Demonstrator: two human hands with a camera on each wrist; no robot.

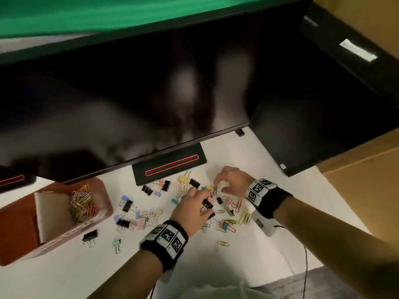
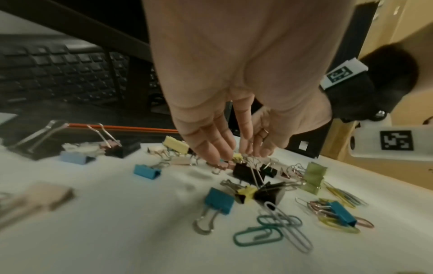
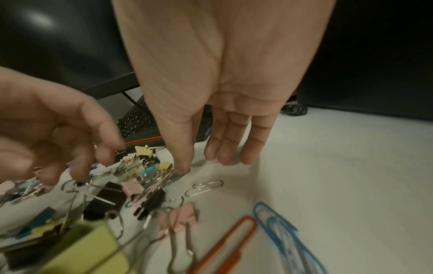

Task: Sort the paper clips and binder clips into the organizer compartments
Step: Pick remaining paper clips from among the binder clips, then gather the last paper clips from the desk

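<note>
1. Hidden/unclear: the head view is motion-blurred. The left hand (image 1: 190, 209) covers part of the clip pile, so what its fingertips touch is hard to read. The organizer (image 1: 54, 216) has lettering on its front wall, too smeared to read. Its lower left corner is cut off by the frame edge.
2. Left hand: fingers pointing down into the pile, loosely spread. The left wrist view shows the tips at a small pink binder clip (image 2: 222, 165) and the wire handles of a black binder clip (image 2: 246, 173). Can't tell if anything is actually pinched.
3. Right hand (image 1: 232, 180): fingers hang straight and relaxed, thumb tip down at wire handles on the pile's right edge, holding nothing visible.
4. Materials: binder clips are folded painted metal with silver wire handles, in black, yellow, pink, blue and teal. Paper clips are bent coated wire: a teal one (image 2: 255, 236), a silver one (image 3: 203, 187), an orange one (image 3: 225, 242), a blue one (image 3: 279, 228).
5. Task items: the loose clips are scattered on the white desk (image 1: 269, 201) between the organizer and the right hand. A heap of coloured paper clips (image 1: 83, 203) sits in the organizer's far right compartment. The organizer is a brown box with pale liner.
6. Both wrist bands (image 1: 166, 237) carry black-and-white square marker codes; no readable text.
</note>
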